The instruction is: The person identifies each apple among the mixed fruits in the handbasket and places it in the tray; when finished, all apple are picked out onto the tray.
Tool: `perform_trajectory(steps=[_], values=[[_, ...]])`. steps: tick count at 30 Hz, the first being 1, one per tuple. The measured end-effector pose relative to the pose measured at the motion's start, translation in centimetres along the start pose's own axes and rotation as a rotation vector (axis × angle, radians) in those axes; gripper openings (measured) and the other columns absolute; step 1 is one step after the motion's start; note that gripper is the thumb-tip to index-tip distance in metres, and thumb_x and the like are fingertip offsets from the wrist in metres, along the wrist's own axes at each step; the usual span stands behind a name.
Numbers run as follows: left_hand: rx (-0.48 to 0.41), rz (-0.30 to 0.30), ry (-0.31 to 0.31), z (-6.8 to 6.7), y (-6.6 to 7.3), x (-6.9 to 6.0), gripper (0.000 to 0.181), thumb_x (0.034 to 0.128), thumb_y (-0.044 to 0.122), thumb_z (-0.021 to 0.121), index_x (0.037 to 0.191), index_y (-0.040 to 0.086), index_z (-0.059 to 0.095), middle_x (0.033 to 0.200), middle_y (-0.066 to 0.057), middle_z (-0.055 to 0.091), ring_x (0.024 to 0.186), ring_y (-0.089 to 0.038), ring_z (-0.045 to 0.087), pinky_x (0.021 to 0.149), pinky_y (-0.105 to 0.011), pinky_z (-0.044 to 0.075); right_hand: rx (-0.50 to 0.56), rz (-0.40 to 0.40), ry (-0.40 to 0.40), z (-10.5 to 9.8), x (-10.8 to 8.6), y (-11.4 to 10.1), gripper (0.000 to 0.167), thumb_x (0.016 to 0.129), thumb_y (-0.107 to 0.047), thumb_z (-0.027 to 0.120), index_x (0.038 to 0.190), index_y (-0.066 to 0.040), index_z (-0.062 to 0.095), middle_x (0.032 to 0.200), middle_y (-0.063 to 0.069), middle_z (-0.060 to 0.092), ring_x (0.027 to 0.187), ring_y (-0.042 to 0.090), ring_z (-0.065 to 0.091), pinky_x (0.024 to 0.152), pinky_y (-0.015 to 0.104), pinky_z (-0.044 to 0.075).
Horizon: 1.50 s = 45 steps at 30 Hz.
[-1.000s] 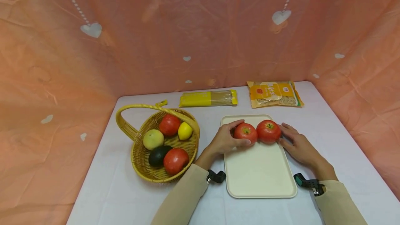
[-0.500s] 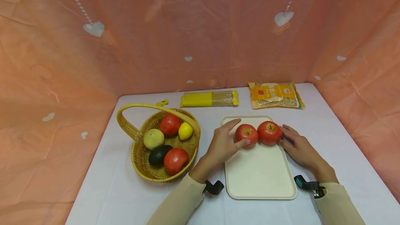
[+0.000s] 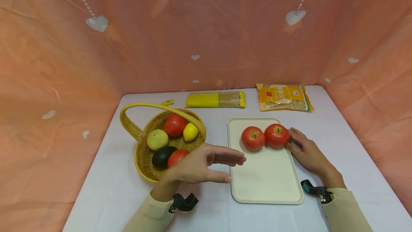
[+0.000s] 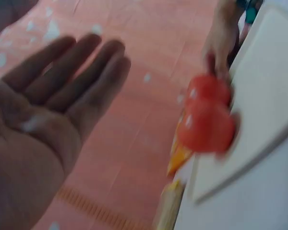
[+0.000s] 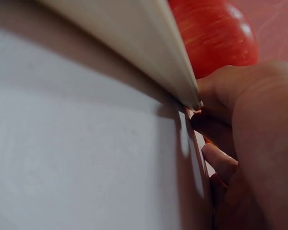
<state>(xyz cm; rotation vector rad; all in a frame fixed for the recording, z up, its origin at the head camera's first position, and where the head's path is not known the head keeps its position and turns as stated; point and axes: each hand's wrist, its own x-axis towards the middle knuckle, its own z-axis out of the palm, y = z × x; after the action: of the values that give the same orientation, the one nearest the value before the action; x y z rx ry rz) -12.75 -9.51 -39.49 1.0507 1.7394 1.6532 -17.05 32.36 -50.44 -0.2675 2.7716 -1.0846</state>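
Note:
Two red tomatoes point(image 3: 253, 138) point(image 3: 277, 136) sit side by side at the far end of a cream rectangular tray point(image 3: 267, 178). My left hand point(image 3: 199, 164) hovers between the tray and a wicker basket point(image 3: 137, 162), its fingers extended and thumb apart, holding nothing. The left wrist view shows its bare palm point(image 4: 33, 129). My right hand point(image 3: 310, 155) rests at the tray's right edge, thumb against the rim beside the right tomato. In the right wrist view, its loosely bent fingers point(image 5: 221, 163) lie by the tray's edge.
The basket, with a tall arched handle point(image 3: 161, 106), holds a pale green round fruit point(image 3: 157, 139), a yellow lemon point(image 3: 190, 132), a dark green avocado point(image 3: 163, 157) and two red tomatoes point(image 3: 175, 125). A yellow noodle pack point(image 3: 215, 100) and an orange noodle bag point(image 3: 284, 97) lie behind.
My left hand has let go of the left tomato and moved left and nearer to me, now partly covering the basket. The right hand stays at the tray's edge.

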Motion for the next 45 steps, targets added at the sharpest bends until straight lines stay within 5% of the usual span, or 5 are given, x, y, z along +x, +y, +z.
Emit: perform_trajectory(steps=[8,19,28,38,45], values=[[-0.098,-0.002,0.041,-4.3,0.0,-8.1,0.053,0.1018,-0.001,0.074,0.151,-0.009,0.058,0.15,-0.031,0.063,0.139,-0.022,0.068,0.115,-0.045,0.056,0.008,0.017,-0.009,0.4,0.1,-0.4,0.064,0.112,-0.027,0.062,0.169,-0.006,0.04,0.177,0.03,0.026,0.162,0.058,0.022,0.121,0.083,0.026],[-0.001,-0.25,0.265,-7.1,-0.6,-15.1,0.048,0.106,-0.001,0.066,0.152,-0.008,0.056,0.149,-0.034,0.062,0.131,-0.024,0.071,0.109,-0.03,0.059,-0.015,0.035,0.0,0.4,0.0,-0.4,0.065,0.112,-0.027,0.063,0.169,-0.007,0.04,0.177,0.03,0.027,0.162,0.057,0.023,0.12,0.083,0.028],[0.357,-0.508,0.469,-6.3,-1.2,-13.1,0.048,0.0983,0.026,0.084,0.141,0.007,0.071,0.116,-0.011,0.077,0.098,-0.019,0.074,0.076,-0.026,0.06,-0.021,0.04,0.01,0.2,-0.3,-0.3,0.065,0.112,-0.027,0.063,0.168,-0.006,0.041,0.177,0.03,0.027,0.162,0.058,0.024,0.121,0.083,0.027],[0.72,-0.417,0.5,-5.2,-2.1,-9.6,0.045,0.0948,0.017,0.087,0.137,0.008,0.073,0.119,-0.008,0.068,0.081,-0.011,0.057,0.073,-0.025,0.051,-0.01,0.03,0.01,0.2,-0.3,-0.3,0.065,0.112,-0.026,0.063,0.169,-0.004,0.04,0.176,0.031,0.026,0.161,0.059,0.025,0.121,0.082,0.027],[0.928,-0.331,0.466,-4.6,-2.6,-8.9,0.042,0.1029,0.015,0.077,0.143,0.005,0.07,0.137,-0.012,0.068,0.123,-0.033,0.066,0.108,-0.054,0.057,-0.007,0.025,0.01,0.1,0.0,-0.5,0.065,0.112,-0.026,0.063,0.168,-0.004,0.04,0.176,0.032,0.027,0.161,0.058,0.025,0.121,0.082,0.027]])
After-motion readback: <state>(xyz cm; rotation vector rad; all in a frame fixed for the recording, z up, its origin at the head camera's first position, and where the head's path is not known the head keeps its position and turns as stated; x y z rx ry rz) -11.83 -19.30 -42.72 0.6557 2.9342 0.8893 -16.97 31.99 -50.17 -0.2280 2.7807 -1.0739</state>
